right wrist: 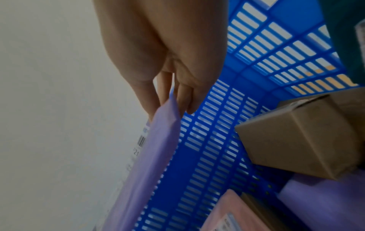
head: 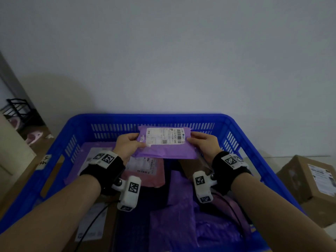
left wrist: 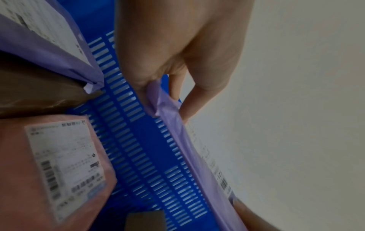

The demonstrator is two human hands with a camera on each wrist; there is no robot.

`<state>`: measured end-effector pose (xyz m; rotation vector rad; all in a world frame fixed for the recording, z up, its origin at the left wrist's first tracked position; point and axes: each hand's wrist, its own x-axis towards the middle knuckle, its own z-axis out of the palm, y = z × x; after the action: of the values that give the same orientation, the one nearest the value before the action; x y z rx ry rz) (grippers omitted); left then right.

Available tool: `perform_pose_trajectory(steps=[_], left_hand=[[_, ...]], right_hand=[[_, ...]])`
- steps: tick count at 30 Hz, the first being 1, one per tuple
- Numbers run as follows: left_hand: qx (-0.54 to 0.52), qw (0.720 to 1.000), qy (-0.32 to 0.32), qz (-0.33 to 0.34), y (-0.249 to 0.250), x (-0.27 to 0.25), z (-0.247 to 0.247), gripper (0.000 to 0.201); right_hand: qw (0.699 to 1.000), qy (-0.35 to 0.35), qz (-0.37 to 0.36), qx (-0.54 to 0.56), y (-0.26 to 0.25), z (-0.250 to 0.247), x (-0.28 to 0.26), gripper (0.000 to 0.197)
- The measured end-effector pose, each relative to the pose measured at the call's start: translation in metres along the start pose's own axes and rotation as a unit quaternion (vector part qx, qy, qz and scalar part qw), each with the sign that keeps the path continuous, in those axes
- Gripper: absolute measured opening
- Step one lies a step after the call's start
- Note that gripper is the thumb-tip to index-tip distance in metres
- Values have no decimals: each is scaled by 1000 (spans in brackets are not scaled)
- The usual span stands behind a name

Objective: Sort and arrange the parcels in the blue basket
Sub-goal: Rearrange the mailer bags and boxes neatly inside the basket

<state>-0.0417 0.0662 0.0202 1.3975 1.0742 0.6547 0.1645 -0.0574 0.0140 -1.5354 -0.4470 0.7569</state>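
Note:
Both hands hold one flat purple parcel (head: 164,149) with a white label, raised over the far half of the blue basket (head: 60,142). My left hand (head: 128,143) pinches its left edge, and my right hand (head: 203,142) pinches its right edge. The left wrist view shows the left hand (left wrist: 168,87) with thumb and fingers clamped on the purple parcel (left wrist: 189,148) edge. In the right wrist view the right hand (right wrist: 168,96) grips the purple parcel (right wrist: 150,156) the same way. Below lie a pink parcel (head: 145,171), more purple bags (head: 174,215) and a brown box (right wrist: 300,137).
A cardboard box (head: 312,182) with a label stands on the floor right of the basket. A plain wall rises close behind the basket. At the left, a doorway shows dark furniture (head: 20,110). A large brown carton (head: 94,220) fills the basket's near left.

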Motion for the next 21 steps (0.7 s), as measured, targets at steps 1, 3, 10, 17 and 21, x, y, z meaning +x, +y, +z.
perform_pose_trajectory(steps=[1, 3, 10, 17, 21], left_hand=[[30, 1000, 4, 0, -4, 0, 0, 39], [83, 997, 2, -7, -15, 1, 0, 33], [193, 979, -8, -61, -62, 0, 2, 54], [214, 969, -20, -125, -90, 2, 7, 57], [208, 970, -33, -120, -89, 10, 6, 61]], right_hand=[[1000, 2, 15, -6, 6, 2, 2, 45], [999, 5, 36, -32, 23, 6, 7, 42], [989, -36, 104, -100, 79, 30, 14, 40], [976, -106, 130, -142, 100, 52, 25, 47], [966, -148, 145, -155, 112, 68, 31, 43]])
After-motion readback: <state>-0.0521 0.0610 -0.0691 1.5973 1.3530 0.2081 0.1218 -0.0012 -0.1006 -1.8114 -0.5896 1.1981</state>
